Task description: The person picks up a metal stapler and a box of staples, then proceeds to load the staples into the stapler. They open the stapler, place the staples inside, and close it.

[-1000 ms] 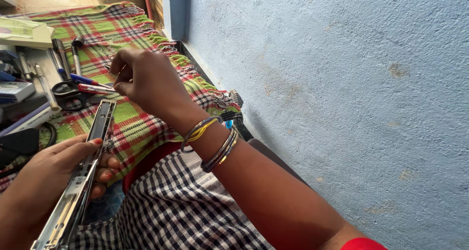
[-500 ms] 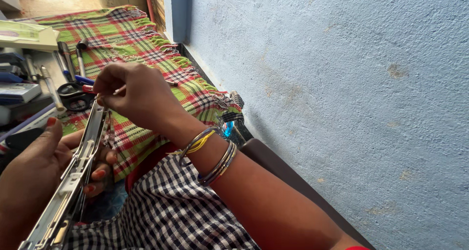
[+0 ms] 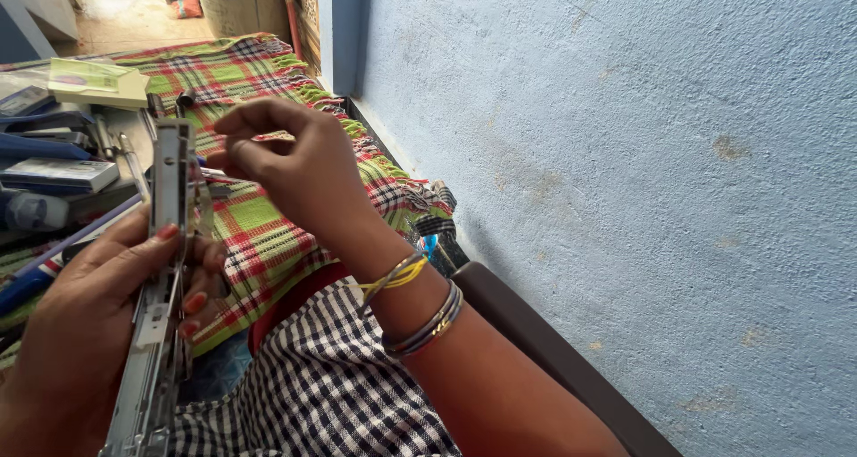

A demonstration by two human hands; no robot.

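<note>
Right beside the person rises a rough blue wall (image 3: 625, 153), taking up most of what can be seen, with a dark ledge (image 3: 553, 350) running along its foot. Next comes a red-and-green checked cloth (image 3: 259, 234) spread over the work surface, its fringed edge reaching toward the wall, and below it a black-and-white checked garment (image 3: 321, 394) over the person's lap. On the far left of the cloth lies a clutter of tools and small boxes (image 3: 62, 153), too jumbled to tell apart. The left hand (image 3: 89, 323) grips a long metal rail (image 3: 165, 278), held nearly upright, fingers wrapped around its lower half with the thumb across the front. The right hand (image 3: 290, 167), bangles (image 3: 420, 310) at its wrist, hovers just beside the rail's top end, its fingertips pinched together; whether they hold anything is too small to tell.
</note>
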